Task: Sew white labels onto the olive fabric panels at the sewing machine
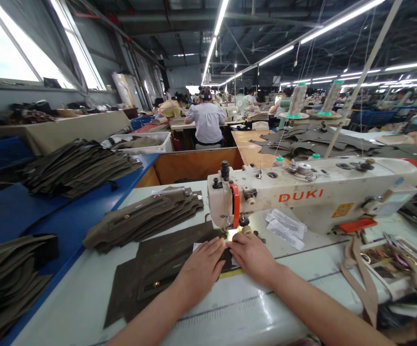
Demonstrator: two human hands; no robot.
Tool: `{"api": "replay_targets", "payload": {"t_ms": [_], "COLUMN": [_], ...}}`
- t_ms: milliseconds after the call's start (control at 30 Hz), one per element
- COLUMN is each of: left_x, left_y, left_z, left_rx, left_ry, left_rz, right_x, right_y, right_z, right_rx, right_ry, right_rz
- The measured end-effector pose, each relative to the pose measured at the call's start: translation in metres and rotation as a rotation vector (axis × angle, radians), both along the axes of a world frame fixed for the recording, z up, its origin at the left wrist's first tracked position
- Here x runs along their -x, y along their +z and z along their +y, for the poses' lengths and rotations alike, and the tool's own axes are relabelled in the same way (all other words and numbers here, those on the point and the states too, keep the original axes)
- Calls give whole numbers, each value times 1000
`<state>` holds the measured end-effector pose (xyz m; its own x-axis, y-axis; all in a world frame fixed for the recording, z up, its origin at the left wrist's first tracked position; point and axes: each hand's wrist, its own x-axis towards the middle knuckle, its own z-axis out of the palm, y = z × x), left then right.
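A pale tabletop (86,298) fills the foreground of a long factory hall lit by ceiling strip lights, with windows on the left. On it stands a white sewing machine (312,194). The left hand (199,271) and right hand (253,257) lie flat, fingers spread with no closed grip, pressing a dark fabric piece (151,274) at the needle. A stack of folded pieces (143,218) sits just behind. More piles rest on the blue shelf (86,211) to the left. Thread cones (297,101) rise beyond the machine. A seated person (206,120) works farther back.
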<state>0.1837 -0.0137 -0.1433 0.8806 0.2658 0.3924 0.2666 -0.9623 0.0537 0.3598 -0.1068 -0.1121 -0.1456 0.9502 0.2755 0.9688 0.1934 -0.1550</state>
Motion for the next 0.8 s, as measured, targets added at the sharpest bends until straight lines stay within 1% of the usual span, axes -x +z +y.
{"api": "replay_targets", "payload": {"t_ms": [333, 467, 800], "left_x": [-5, -6, -8], "left_y": [3, 2, 4], "left_z": [6, 7, 7], "left_rx": [4, -3, 8], "left_ry": [-38, -32, -28], "left_rz": [-37, -40, -24], "right_x": [-2, -2, 0], "right_y": [-4, -6, 1], "right_z": [2, 3, 3], "right_rx": [-37, -44, 26], "right_ry": [-17, -17, -62], "right_rz": [30, 25, 13]}}
